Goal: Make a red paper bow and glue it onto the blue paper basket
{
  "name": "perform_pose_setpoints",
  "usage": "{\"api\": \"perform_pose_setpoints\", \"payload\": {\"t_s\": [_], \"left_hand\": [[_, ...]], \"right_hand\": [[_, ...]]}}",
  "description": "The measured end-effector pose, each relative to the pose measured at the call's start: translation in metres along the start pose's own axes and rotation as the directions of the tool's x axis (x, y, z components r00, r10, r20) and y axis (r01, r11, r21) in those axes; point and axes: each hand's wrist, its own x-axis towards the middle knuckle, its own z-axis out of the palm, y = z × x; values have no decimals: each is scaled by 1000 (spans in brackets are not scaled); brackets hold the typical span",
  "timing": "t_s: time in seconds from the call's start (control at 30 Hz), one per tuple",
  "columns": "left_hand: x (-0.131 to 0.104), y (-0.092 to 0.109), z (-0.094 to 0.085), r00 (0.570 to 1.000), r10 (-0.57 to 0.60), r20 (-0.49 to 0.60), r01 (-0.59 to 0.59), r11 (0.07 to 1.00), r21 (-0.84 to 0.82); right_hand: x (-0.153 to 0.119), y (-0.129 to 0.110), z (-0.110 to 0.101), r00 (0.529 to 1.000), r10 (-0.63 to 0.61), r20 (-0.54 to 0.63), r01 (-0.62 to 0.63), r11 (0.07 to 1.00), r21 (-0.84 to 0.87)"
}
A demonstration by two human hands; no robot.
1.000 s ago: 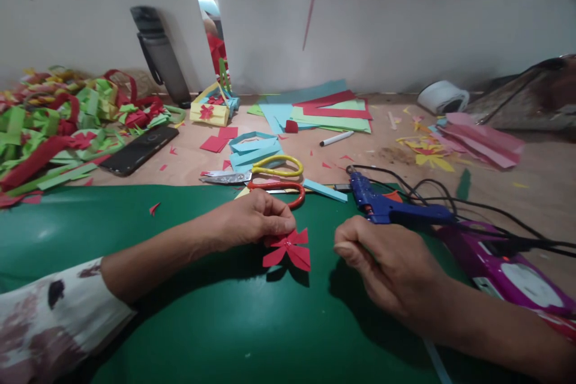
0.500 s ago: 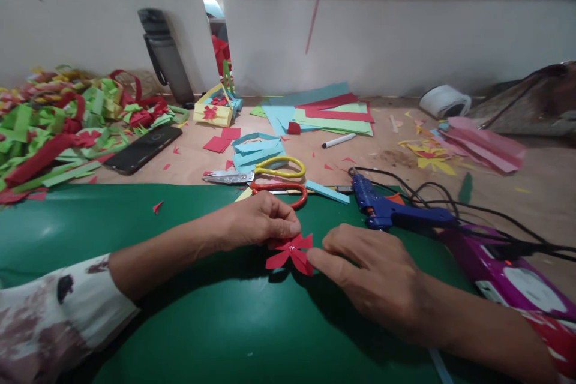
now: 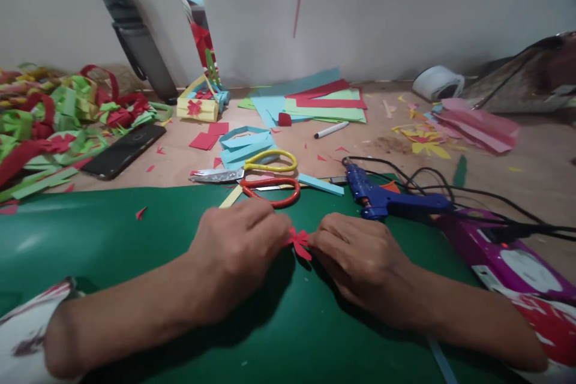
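While the red paper flower is held between the hands, its lower petal is seen to hang free above the green mat. The near side of the flower is bordered only by mat surface, which extends to the lower edge of the view. On the far side, room is bounded by the scissors, whose red handle is placed just beyond the left hand, and by the blue glue gun, located just beyond the right hand.

The left fingers are curled and closed, the flower's left edge being pinched at their tips. The right fingers are likewise folded together, with the right edge clamped at thumb and forefinger. Thumb of left hand: hidden.

The mat is laid over a brown tabletop. A short blue strip is noted between scissors and glue gun. The glue gun's black cable is run above a purple box at right. Farther back, a phone, a yellow paper basket, a marker and coloured sheets are spread out. A dark bottle is leaned by the pale wall.
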Motion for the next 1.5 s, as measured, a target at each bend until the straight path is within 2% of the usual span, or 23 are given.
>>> {"api": "perform_pose_setpoints", "payload": {"t_s": [0.07,0.13,0.23,0.33,0.53,0.7,0.87,0.97,1.1,1.2,1.3,1.4,1.5], "left_hand": [[-11,6,6,996,68,51,-69,997,33],[-18,9,13,995,75,68,-75,997,10],[-21,10,22,996,91,17,-90,995,-31],[-20,9,27,987,158,-39,-160,985,-69],[-20,9,31,975,212,-63,-217,973,-82],[-20,8,39,988,123,-98,-135,982,-131],[-16,11,39,1000,-3,-1,3,962,-274],[-15,12,38,1000,-20,9,22,946,-322],[-17,11,38,996,51,-68,-64,976,-207],[-16,9,31,975,208,-83,-214,975,-67],[-11,10,21,938,334,-88,-336,942,-3],[-6,11,16,926,366,-92,-366,930,22],[-5,11,19,931,350,-108,-352,936,1]], "right_hand": [[-1,0,1,1000,9,15,-10,1000,5],[-2,1,2,999,27,41,-28,999,19],[-5,1,4,996,55,77,-58,998,38],[-6,1,6,991,92,97,-98,994,56],[-6,3,8,979,182,95,-195,968,159],[-7,2,8,981,177,84,-189,967,173],[-8,1,7,982,165,96,-178,971,159],[-8,1,8,984,146,101,-160,976,146],[-8,2,9,986,142,91,-151,983,105],[-9,2,10,983,165,82,-174,977,121],[-8,3,10,974,206,99,-221,958,181],[-7,3,10,968,223,110,-242,949,204],[-7,2,11,970,222,96,-236,954,186]]}}
